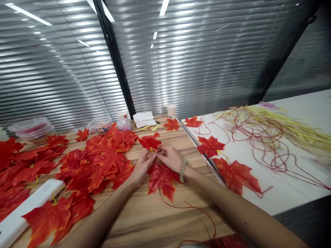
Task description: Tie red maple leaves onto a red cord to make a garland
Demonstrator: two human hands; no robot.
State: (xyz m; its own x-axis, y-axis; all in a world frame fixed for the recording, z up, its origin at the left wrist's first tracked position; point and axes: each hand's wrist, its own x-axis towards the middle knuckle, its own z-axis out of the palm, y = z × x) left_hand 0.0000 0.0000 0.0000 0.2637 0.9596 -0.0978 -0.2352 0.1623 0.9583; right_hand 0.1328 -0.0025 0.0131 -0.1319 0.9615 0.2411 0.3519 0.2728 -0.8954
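Note:
My left hand (143, 166) and my right hand (170, 157) meet over the wooden table, fingertips pinched together. Between them are the yellow stems of two red artificial maple leaves. One maple leaf (149, 141) lies just beyond my fingers; a larger, darker maple leaf (163, 179) hangs below them, toward me. From under the nearer leaf a thin red cord (199, 208) curves off to the right across the wood. How the cord and stems join is hidden by my fingers. A beaded bracelet (183, 170) circles my right wrist.
Piles of red leaves (103, 162) cover the left, around a white oblong object (33, 206). Behind stand a tub of beads (100, 126) and a paper cup (171, 111). On the white board (279, 193) at right lie leaves, tangled red cord (258, 129) and yellow strips (305, 132).

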